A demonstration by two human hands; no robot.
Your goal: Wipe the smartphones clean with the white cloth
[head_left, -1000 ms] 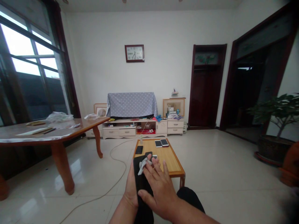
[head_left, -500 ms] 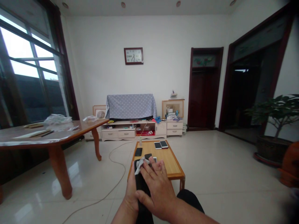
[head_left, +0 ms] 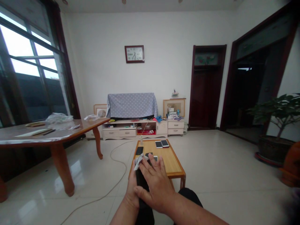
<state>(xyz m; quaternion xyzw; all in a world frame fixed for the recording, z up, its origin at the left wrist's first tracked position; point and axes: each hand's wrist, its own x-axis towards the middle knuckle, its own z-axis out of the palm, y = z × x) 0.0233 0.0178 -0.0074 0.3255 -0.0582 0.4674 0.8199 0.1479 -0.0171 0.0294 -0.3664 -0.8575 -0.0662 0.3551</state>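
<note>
Flat black slab runs lengthwise, straight away from me.
Left hand has its grip clasped on it from underneath; right hand lies flat on top, pinning pale crumpled cloth at the far end.

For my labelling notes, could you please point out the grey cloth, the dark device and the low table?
grey cloth (head_left: pixel 138 162), head view, loose left corner.
dark device (head_left: pixel 140 180), head view, bare face near its left edge.
low table (head_left: pixel 172 161), head view, bare top.

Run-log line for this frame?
left hand: holds black device | right hand: flat on device, fingers pressing cloth | behind: low table, phones
</note>
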